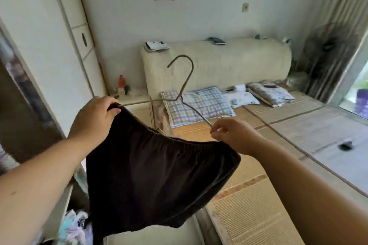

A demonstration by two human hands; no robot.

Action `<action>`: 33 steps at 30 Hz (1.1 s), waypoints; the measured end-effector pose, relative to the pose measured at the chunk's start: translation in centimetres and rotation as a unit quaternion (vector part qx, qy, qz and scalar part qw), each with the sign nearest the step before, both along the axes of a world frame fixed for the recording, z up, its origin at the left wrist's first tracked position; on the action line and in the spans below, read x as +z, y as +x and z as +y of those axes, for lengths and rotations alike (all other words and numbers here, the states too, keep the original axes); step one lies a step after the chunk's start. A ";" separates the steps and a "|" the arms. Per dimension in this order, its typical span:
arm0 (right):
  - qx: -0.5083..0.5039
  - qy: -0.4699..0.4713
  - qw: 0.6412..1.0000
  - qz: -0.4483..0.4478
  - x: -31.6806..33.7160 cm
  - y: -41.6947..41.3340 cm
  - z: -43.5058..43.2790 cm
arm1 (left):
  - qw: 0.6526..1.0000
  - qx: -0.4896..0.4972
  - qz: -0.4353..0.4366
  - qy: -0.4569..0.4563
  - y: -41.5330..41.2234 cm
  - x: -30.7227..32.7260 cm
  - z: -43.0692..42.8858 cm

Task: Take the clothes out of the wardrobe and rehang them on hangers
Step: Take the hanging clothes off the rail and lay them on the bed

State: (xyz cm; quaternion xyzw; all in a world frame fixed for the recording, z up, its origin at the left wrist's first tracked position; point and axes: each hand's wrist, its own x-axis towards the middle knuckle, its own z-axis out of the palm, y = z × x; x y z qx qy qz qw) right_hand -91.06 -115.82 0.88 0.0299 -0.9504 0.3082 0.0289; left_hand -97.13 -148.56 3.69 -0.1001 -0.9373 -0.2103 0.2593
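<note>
Entry: dark shorts (pixel 155 171), elastic waistband. Held up in the air in front of the person, above the near edge of the bed (pixel 298 125) and beside the white wardrobe (pixel 49 45). Stretched sideways between both hands, waistband uppermost and sagging in a shallow curve, legs hanging free below. Out of the wardrobe already; not yet fully seated on a hanger.

Entry: wire hanger (pixel 180 98), thin metal, bare. Carried just above the waistband, hook upward and leaning a little, away from the person. Left tip hidden at the cloth; right arm exposed down to the fingers. Kept hook-up, by the look of it, so that the waistband can be drawn over the two shoulders.

Entry: left hand (pixel 95 117). Closed round the left end of the waistband, gripping it where the hanger's left arm meets the cloth. Seemingly pinning cloth and wire together as an anchor. Cannot tell whether the wire tip sits inside the waistband.

Entry: right hand (pixel 233 135). Narrow pinch of fingertips on the hanger's right tip, with the waistband's right end gathered at or under the palm. Placed so, probably, to stretch the elastic over that tip.

Surroundings: checked pillow (pixel 201 103) on the bed below a padded headboard (pixel 229 61); heap of pale clothes (pixel 73 225) at lower left, near the wardrobe's foot.

Risk, as judged: elastic slipping off the smooth wire once let go.
</note>
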 end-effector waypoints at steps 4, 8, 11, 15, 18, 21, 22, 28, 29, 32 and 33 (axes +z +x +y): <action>-0.051 -0.016 0.995 -0.084 -1.2 6.4 7.9 | 0.993 -0.115 -0.031 0.001 -0.4 -1.8 9.1; -0.141 -0.056 0.981 -0.122 -1.9 13.6 16.9 | 0.974 -0.218 -0.064 0.001 0.2 -4.0 21.0; -0.222 -0.090 0.958 -0.157 -2.8 19.7 24.2 | 0.949 -0.297 -0.101 -0.019 2.1 -6.4 31.2; -0.306 -0.089 0.932 -0.175 -5.2 26.4 33.2 | 0.915 -0.370 -0.155 -0.036 5.5 -10.3 43.4; -0.350 -0.042 0.918 -0.184 -8.5 29.5 38.4 | 0.896 -0.388 -0.208 -0.052 7.8 -13.9 50.5; -0.385 -0.026 0.900 -0.205 -13.5 31.2 42.6 | 0.883 -0.390 -0.249 -0.086 8.9 -18.3 56.5; -0.393 -0.028 0.893 -0.215 -15.5 31.4 43.6 | 0.878 -0.387 -0.261 -0.102 9.0 -19.9 58.1; -0.441 -0.060 0.860 -0.250 -27.7 31.2 47.5 | 0.855 -0.365 -0.313 -0.196 9.5 -29.5 64.5; -0.448 -0.058 0.855 -0.256 -29.7 31.0 48.0 | 0.852 -0.360 -0.319 -0.207 9.5 -31.3 65.3; -0.469 -0.067 0.840 -0.264 -35.1 30.0 49.7 | 0.850 -0.342 -0.333 -0.220 9.2 -36.7 67.7; -0.472 -0.067 0.837 -0.269 -36.3 29.7 50.2 | 0.851 -0.336 -0.337 -0.225 9.1 -38.0 68.3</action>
